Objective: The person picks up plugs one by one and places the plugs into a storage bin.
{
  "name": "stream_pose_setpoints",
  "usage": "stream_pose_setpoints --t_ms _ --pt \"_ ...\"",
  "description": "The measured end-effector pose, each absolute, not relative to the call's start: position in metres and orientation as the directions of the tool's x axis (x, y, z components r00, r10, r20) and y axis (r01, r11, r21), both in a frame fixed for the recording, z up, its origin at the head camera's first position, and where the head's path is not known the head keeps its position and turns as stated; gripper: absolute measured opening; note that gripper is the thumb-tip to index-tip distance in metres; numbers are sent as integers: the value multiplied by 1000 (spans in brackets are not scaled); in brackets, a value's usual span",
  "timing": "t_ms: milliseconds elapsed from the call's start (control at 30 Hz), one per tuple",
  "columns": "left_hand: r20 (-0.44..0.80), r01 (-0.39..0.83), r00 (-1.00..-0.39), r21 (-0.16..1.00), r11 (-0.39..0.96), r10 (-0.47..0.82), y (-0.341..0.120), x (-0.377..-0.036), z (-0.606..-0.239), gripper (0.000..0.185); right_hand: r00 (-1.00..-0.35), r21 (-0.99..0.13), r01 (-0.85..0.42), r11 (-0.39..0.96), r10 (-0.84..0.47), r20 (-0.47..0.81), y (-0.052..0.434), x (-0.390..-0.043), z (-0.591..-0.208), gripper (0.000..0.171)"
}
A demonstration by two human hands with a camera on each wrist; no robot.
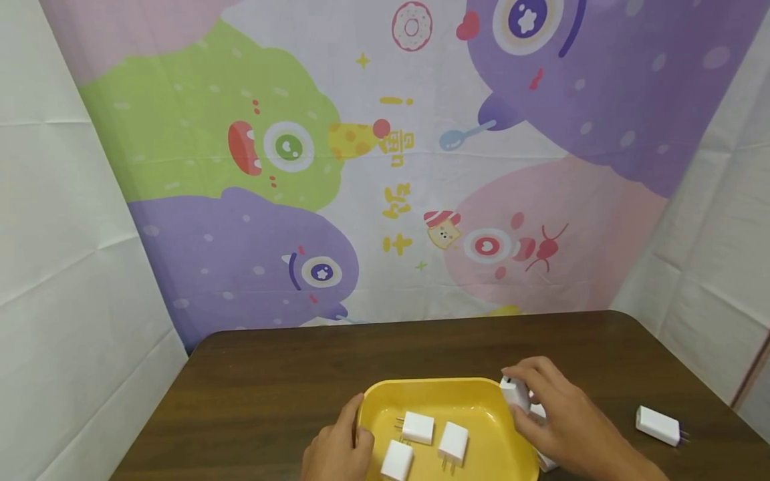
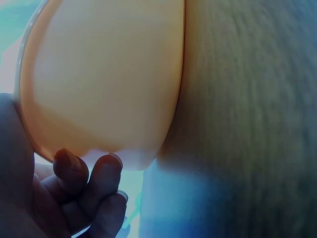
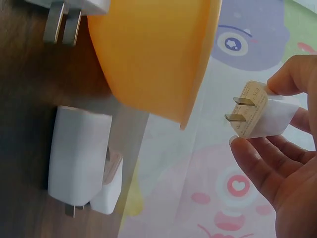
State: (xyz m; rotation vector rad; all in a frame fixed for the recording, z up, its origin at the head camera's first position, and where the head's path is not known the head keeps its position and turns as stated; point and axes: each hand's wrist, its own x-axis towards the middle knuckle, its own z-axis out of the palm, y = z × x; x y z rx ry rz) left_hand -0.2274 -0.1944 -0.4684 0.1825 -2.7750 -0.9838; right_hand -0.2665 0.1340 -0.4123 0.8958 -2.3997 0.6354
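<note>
My left hand [image 1: 339, 446] grips the left side of a yellow plastic tray [image 1: 488, 449], its thumb at the rim. The left wrist view shows its curled fingers [image 2: 106, 178] against the tray's outer wall. Above the tray's right rim, my right hand [image 1: 568, 422] pinches a white charger plug [image 1: 515, 394] between thumb and fingertips. Its two metal prongs [image 3: 243, 101] point away from the palm in the right wrist view. Three white charger plugs lie inside the tray, among them one plug [image 1: 453, 442] near the middle and another [image 1: 418, 427] farther back.
Just right of the tray, more charger plugs [image 3: 79, 153] lie on the dark wooden table [image 1: 271, 394], partly hidden by my right hand in the head view. A single plug [image 1: 658, 425] lies farther right. A cartoon-printed cloth [image 1: 385, 280] hangs behind the table.
</note>
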Motion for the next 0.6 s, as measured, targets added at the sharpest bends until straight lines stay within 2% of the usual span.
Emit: stream_pose_setpoints --t_ms 200,300,467,600 --pt "144 -50 -973 633 773 -181 -194 -227 -468 50 -714 -323 -670 669 -459 529 127 -262 -414 47" --pt "149 -50 -972 629 776 -184 -194 -227 -468 50 -719 -337 -670 661 -466 516 122 -260 -413 47" --pt "157 -49 -970 623 781 -186 -194 -227 -468 49 -723 -356 -673 648 -476 500 114 -257 -415 47" --pt "151 -51 -971 624 780 -185 -194 -227 -469 49 -683 -350 -720 599 -521 512 109 -257 -421 46"
